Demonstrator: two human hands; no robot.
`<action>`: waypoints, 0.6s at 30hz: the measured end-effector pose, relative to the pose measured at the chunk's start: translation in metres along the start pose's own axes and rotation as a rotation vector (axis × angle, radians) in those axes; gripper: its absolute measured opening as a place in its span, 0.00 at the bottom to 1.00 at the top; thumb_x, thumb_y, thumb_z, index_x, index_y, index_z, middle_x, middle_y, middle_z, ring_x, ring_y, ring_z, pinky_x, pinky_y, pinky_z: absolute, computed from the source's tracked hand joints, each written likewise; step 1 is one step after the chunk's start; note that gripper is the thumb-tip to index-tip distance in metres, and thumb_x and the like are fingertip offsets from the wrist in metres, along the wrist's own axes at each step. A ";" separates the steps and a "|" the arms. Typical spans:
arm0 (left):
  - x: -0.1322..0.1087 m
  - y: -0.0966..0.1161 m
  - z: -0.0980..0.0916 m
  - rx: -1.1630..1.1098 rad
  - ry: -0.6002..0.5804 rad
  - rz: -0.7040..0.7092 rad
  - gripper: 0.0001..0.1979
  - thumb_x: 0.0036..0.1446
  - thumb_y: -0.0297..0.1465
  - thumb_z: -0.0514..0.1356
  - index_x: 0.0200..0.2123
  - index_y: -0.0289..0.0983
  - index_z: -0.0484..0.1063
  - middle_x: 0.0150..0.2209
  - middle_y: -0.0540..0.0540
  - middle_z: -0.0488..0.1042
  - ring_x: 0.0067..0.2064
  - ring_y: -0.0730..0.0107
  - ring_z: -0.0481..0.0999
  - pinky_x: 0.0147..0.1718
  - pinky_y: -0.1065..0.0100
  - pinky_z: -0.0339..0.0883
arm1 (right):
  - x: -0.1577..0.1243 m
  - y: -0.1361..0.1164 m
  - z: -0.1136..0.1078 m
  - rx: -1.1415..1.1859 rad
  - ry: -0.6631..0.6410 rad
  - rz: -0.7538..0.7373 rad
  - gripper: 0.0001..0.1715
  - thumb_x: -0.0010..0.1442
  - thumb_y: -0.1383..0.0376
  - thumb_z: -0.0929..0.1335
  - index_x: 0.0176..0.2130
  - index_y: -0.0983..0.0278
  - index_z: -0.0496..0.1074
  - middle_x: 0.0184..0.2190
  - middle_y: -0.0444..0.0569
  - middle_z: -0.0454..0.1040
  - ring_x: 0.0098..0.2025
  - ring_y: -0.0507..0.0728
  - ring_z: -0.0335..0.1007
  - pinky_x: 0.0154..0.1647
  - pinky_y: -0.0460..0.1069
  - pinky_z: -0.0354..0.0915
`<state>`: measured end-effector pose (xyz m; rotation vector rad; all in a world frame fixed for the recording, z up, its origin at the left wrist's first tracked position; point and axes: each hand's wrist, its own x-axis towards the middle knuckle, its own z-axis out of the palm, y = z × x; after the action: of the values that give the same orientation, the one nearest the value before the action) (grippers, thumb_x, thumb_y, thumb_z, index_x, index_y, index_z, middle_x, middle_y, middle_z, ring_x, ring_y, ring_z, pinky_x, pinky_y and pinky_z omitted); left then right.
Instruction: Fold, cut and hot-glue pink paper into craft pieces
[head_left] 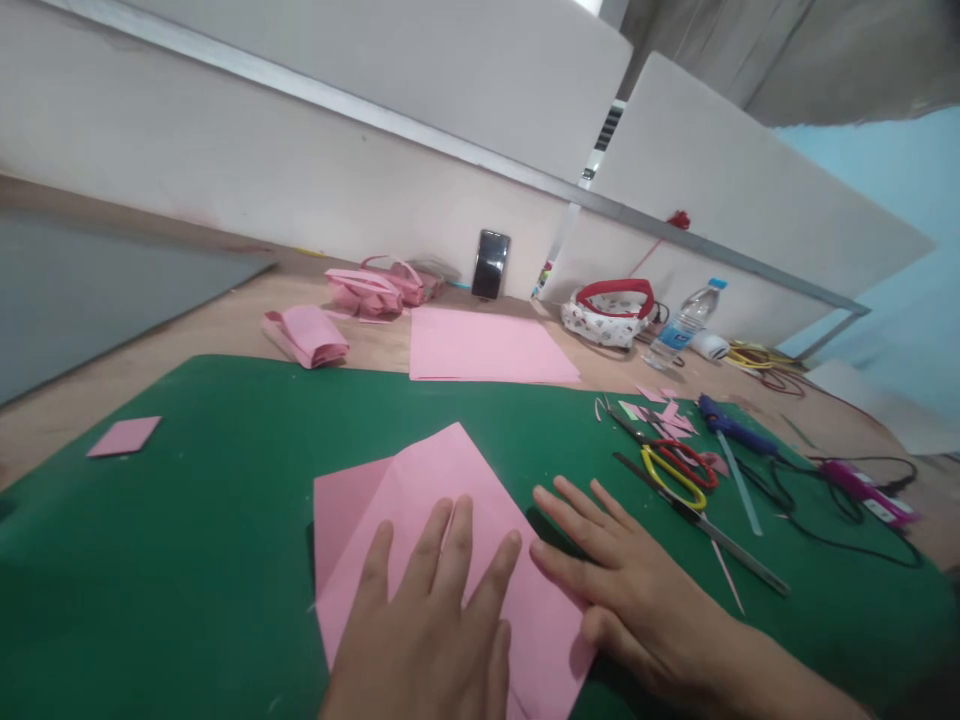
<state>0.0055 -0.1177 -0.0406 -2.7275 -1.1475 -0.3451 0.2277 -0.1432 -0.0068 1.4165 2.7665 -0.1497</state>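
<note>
A folded sheet of pink paper (442,465) lies on the green cutting mat (225,520), with a pointed corner facing away from me and another layer showing at its left. My left hand (431,610) rests flat on the paper, fingers spread. At the paper's right edge is my right hand (630,570), its fingers stretched out and its thumb side against the edge. To the right of that hand are scissors (679,475) with yellow and red handles and a slim craft knife (739,555).
Behind the mat lie a stack of pink paper (487,345), folded pink pieces (307,335) and a phone (490,264) leaning on the wall. Rightward are a water bottle (686,325), a patterned pouch (609,315), a blue glue gun (735,425), cables and paper scraps. A small pink square (125,437) lies left.
</note>
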 end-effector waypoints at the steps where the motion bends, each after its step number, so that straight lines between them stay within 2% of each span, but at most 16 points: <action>1: 0.000 0.001 -0.001 0.003 -0.001 -0.003 0.29 0.53 0.26 0.48 0.59 0.44 0.62 0.57 0.30 0.67 0.58 0.41 0.65 0.45 0.34 0.65 | -0.009 -0.002 0.002 -0.005 0.022 -0.007 0.33 0.66 0.47 0.54 0.63 0.57 0.56 0.68 0.50 0.40 0.69 0.63 0.32 0.63 0.69 0.41; 4: -0.002 0.002 -0.001 -0.002 -0.009 -0.011 0.29 0.54 0.27 0.48 0.60 0.45 0.61 0.57 0.33 0.67 0.59 0.41 0.64 0.46 0.34 0.63 | -0.033 -0.004 0.011 -0.045 0.092 -0.020 0.32 0.66 0.47 0.54 0.62 0.57 0.58 0.67 0.53 0.46 0.68 0.64 0.37 0.61 0.68 0.48; 9: -0.002 0.001 0.001 -0.005 0.005 0.002 0.27 0.57 0.30 0.48 0.61 0.45 0.59 0.58 0.34 0.67 0.59 0.41 0.64 0.47 0.33 0.63 | -0.065 -0.003 0.028 -0.149 0.244 -0.059 0.35 0.65 0.46 0.54 0.64 0.57 0.54 0.65 0.57 0.51 0.66 0.66 0.43 0.56 0.67 0.56; 11: -0.001 -0.001 0.003 0.004 0.028 0.010 0.26 0.58 0.32 0.48 0.60 0.45 0.60 0.57 0.34 0.68 0.58 0.41 0.65 0.46 0.34 0.64 | -0.072 -0.003 0.030 -0.171 0.268 -0.075 0.34 0.65 0.46 0.54 0.64 0.56 0.54 0.65 0.57 0.51 0.66 0.67 0.45 0.55 0.66 0.58; 15: -0.003 -0.010 0.007 0.007 0.085 0.087 0.26 0.60 0.44 0.49 0.59 0.46 0.62 0.56 0.32 0.68 0.56 0.39 0.68 0.41 0.35 0.68 | -0.071 -0.004 0.018 -0.166 0.348 -0.086 0.29 0.64 0.51 0.60 0.63 0.51 0.56 0.65 0.52 0.53 0.65 0.65 0.47 0.51 0.61 0.65; 17: -0.007 -0.017 0.006 -0.011 0.088 0.189 0.26 0.57 0.46 0.51 0.59 0.49 0.61 0.58 0.35 0.68 0.56 0.38 0.68 0.40 0.36 0.69 | -0.062 -0.005 0.006 -0.150 0.353 -0.130 0.28 0.64 0.53 0.62 0.61 0.55 0.60 0.64 0.53 0.56 0.66 0.62 0.47 0.54 0.57 0.65; 18: -0.010 -0.020 0.003 -0.027 0.082 0.240 0.26 0.56 0.45 0.53 0.58 0.52 0.62 0.58 0.38 0.67 0.57 0.38 0.67 0.41 0.35 0.68 | -0.055 -0.006 0.000 -0.149 0.313 -0.146 0.26 0.64 0.56 0.63 0.60 0.59 0.62 0.63 0.54 0.58 0.66 0.61 0.47 0.56 0.56 0.63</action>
<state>-0.0151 -0.1096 -0.0454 -2.8040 -0.7898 -0.4354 0.2552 -0.1914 -0.0023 1.3009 3.0492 0.2954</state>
